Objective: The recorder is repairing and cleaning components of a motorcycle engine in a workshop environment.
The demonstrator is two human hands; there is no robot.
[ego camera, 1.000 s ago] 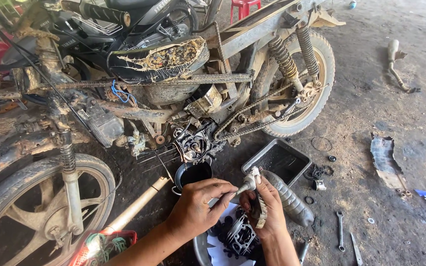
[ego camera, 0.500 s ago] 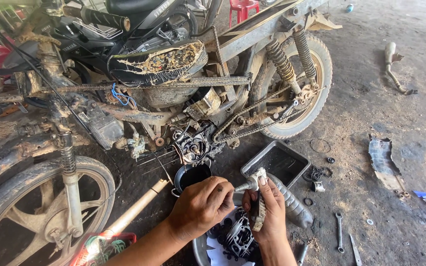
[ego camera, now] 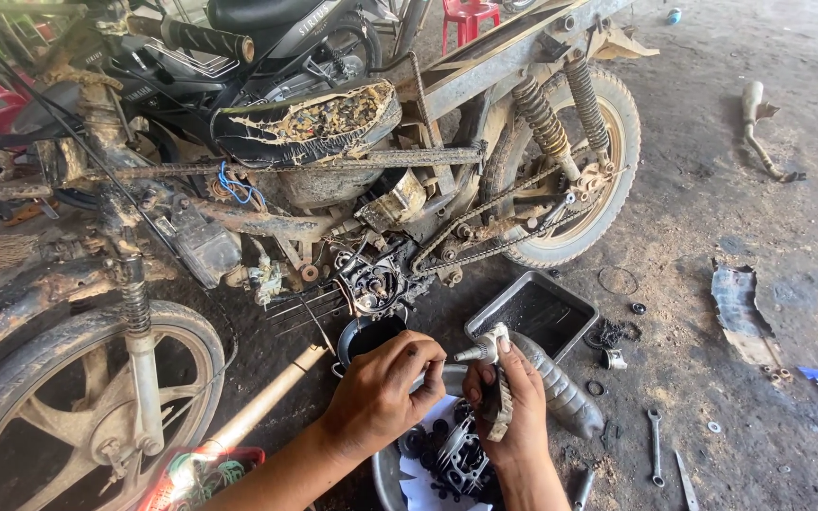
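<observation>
My left hand (ego camera: 382, 390) and my right hand (ego camera: 513, 405) meet just above a metal bowl (ego camera: 392, 480) that holds dark engine parts and gears. The right hand grips a toothed gear on a metal shaft (ego camera: 487, 352), with the shaft's pale end poking up past the thumb. The left hand's fingers close on the shaft from the left side. Just behind the hands stands a stripped, muddy motorcycle (ego camera: 333, 189) with its engine case (ego camera: 371, 282) laid bare and its drive chain (ego camera: 504, 222) hanging.
A black rectangular tray (ego camera: 534, 312) lies on the dirt floor behind my right hand, with a grey ribbed tube (ego camera: 560, 388) beside it. Wrenches (ego camera: 655, 445), washers and rings are scattered at right. The front wheel (ego camera: 78, 407) fills the lower left. An exhaust pipe (ego camera: 759, 128) lies far right.
Both hands have shifted slightly down and left with the shaft. The left hand's fingers have slid along it toward the right hand. The motorcycle has not moved.
</observation>
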